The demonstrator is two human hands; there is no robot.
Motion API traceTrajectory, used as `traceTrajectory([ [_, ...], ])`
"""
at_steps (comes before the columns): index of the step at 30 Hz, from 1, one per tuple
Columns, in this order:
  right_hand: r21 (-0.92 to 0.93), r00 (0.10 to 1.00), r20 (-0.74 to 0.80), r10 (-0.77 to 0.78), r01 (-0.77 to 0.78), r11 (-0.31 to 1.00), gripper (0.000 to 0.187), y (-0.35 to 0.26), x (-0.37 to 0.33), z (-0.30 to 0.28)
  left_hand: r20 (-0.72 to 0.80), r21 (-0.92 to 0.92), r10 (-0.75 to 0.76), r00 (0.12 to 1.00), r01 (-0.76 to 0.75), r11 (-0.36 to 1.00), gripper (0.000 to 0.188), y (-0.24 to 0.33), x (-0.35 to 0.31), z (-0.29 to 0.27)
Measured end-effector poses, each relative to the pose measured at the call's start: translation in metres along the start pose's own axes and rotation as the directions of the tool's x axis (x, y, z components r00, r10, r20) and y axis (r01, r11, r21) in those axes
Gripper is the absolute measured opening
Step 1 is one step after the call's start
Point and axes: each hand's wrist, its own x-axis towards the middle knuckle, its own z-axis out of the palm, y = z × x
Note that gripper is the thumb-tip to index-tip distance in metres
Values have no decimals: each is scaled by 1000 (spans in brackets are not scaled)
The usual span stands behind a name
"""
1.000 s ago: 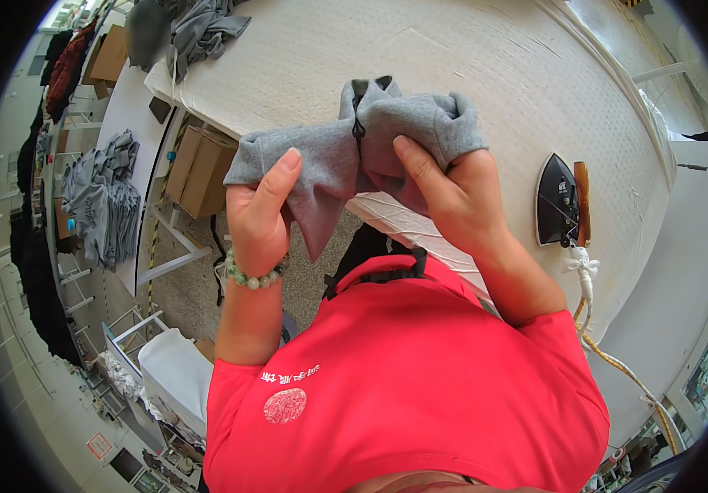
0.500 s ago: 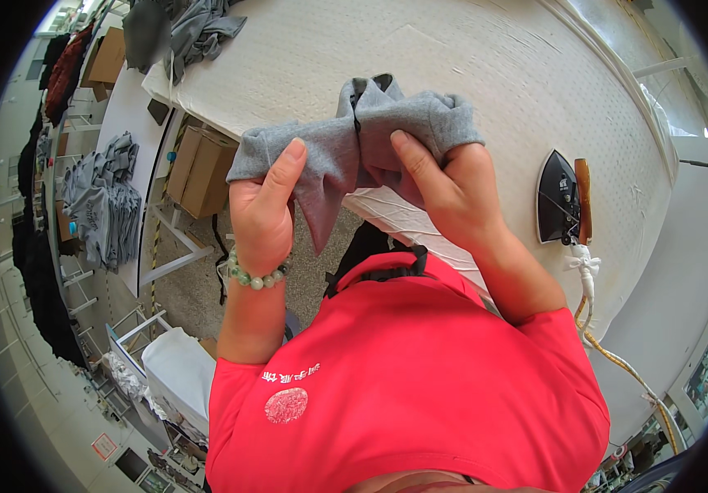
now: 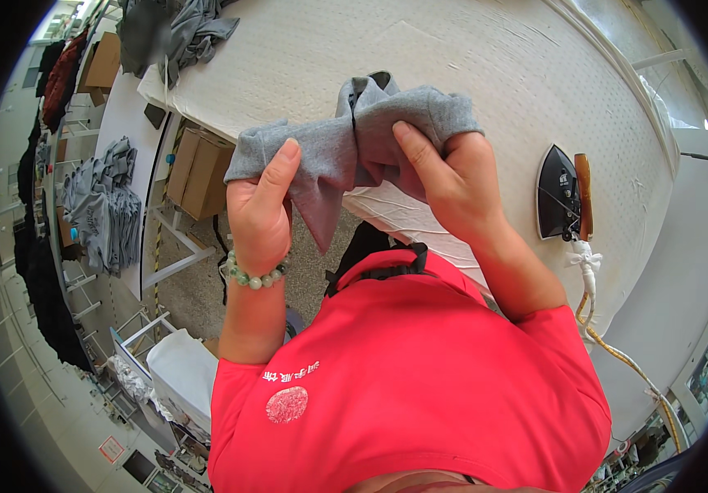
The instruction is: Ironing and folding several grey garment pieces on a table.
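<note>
A grey knit garment piece (image 3: 309,149) is stretched between my hands, above the near edge of the padded table. It has a dark slit or trim at its middle, and a reddish-tinted corner hangs down in a point. My left hand (image 3: 262,201) grips its left end, thumb on top and fingers hidden beneath the cloth. At the other end, my right hand (image 3: 454,185) holds it the same way, its fingers tucked under the fabric. A beaded bracelet (image 3: 257,279) circles my left wrist.
On the right of the white padded table (image 3: 518,82) lies an iron (image 3: 558,193) with a wooden handle and a cord (image 3: 633,363). Grey cloth (image 3: 198,37) is heaped at the far left corner. Grey garments (image 3: 107,209) are stacked on a side table, near a cardboard box (image 3: 198,174).
The whole view has shifted very slightly. Both hands keep their hold on the grey garment piece, almost unmoved.
</note>
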Motion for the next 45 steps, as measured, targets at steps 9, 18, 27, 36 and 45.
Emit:
traceTrajectory([
  [9,1,999,-14,-43,43,999,20,4,3,2,5,2,-2,1000,2,1000,11,-1,3,-3],
  [18,38,987,98,125,-129,991,26,-9,0,2,94,124,-64,994,52,991,23,4,3,0],
  [27,-243,941,338,-14,102,965,48,-37,-3,9,268,435,185,945,-290,852,32,5,1,13],
  [36,-215,945,320,-64,138,967,53,-32,-6,19,417,604,229,879,-457,652,30,5,1,13],
  [45,-287,951,306,-30,123,950,46,-28,-3,24,424,538,378,823,-565,626,22,-5,14,12],
])
